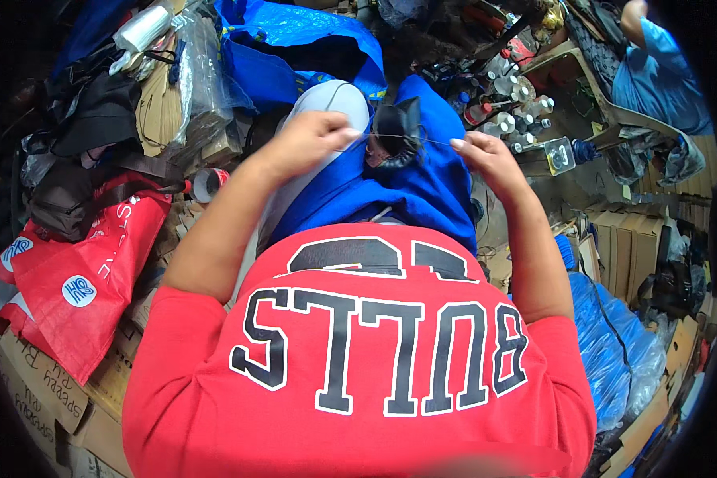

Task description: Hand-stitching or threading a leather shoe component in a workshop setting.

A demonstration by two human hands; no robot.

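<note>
Above my lap my left hand (320, 137) is closed, its thumb and fingers pinched on one end of a thin pale thread (436, 142). My right hand (490, 162) pinches the other side, so the strand runs nearly straight between the two. Just behind and below it, a black item (406, 119) with a hollow, dark opening rests between my thighs on my blue shorts (430, 195). Its exact kind I cannot make out. Whether the thread is fastened to it does not show. My left knee has a white covering (338, 99).
A large blue bag (303, 44) gapes open ahead. Several bottles (514, 103) stand at the far right, near another person's blue sleeve (661, 80). Left lie a red bag (107, 271), a black cap (99, 111) and cardboard (48, 382). Blue plastic wrap (605, 342) is at my right.
</note>
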